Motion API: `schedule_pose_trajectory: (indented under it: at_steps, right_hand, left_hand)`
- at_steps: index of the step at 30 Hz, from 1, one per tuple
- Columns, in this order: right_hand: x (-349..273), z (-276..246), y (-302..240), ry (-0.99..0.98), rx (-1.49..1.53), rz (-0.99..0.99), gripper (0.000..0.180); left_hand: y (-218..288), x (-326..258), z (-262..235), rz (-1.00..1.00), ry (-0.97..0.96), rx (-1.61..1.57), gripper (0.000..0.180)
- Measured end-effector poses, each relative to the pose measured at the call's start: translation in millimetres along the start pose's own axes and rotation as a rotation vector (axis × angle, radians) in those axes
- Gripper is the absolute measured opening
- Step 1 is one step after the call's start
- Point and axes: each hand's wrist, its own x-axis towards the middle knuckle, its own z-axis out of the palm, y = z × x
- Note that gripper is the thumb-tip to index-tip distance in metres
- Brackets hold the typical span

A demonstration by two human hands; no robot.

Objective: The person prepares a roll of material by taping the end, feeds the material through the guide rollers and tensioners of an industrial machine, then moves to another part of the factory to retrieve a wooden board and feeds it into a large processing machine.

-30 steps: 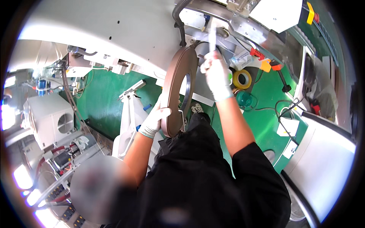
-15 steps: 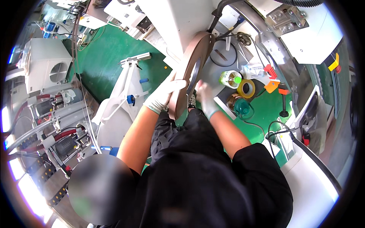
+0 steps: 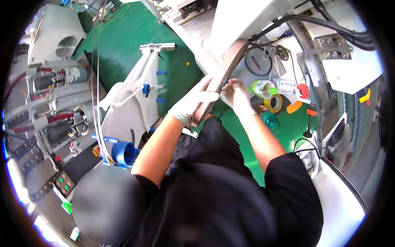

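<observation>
A large flat roll of brown strip material (image 3: 227,71) stands tilted in front of me, its rim turned toward me. My left hand (image 3: 195,102), in a white glove, grips the roll's near left side, thumb laid across the rim. Close against the roll's right side is my right hand (image 3: 238,97), also gloved, with its fingers curled into a closed pinch. Whatever those fingers hold, if anything, is hidden. The roll's lower end is just above my dark trousers.
Right of the roll, a low surface bears a green-labelled bottle (image 3: 262,88), a yellow tape roll (image 3: 273,103) and a teal bottle (image 3: 270,120). A white machine frame (image 3: 242,20) rises ahead. Leftward stand a white bracket stand (image 3: 135,88) and a blue spool (image 3: 123,153).
The roll has turned more edge-on, so its central opening no longer shows. My right hand has risen and curled closed by the roll's side. The whole view has shifted.
</observation>
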Motion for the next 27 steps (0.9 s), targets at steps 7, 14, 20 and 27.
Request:
schedule_pose_trajectory:
  at_steps: [7, 14, 20, 27]
  right_hand:
    - [-45.2, 6.3, 104.0, -0.010, 0.063, 0.548, 0.055]
    - [-57.0, 2.1, 86.2, -0.349, 0.410, 0.397, 0.058]
    - [-56.7, 19.4, 70.7, -0.282, 0.229, 0.504, 0.053]
    - [-93.2, 100.2, 149.9, -0.206, 0.107, 0.812, 0.055]
  left_hand:
    - [-0.3, -9.9, -4.8, -0.075, 0.004, -0.030, 0.092]
    - [-48.5, -23.4, -21.6, 0.098, -0.024, 0.351, 0.104]
    - [-87.1, -94.3, -64.5, -0.057, 0.041, 0.468, 0.111]
    - [-108.1, -190.9, -117.6, -0.296, 0.215, 0.581, 0.110]
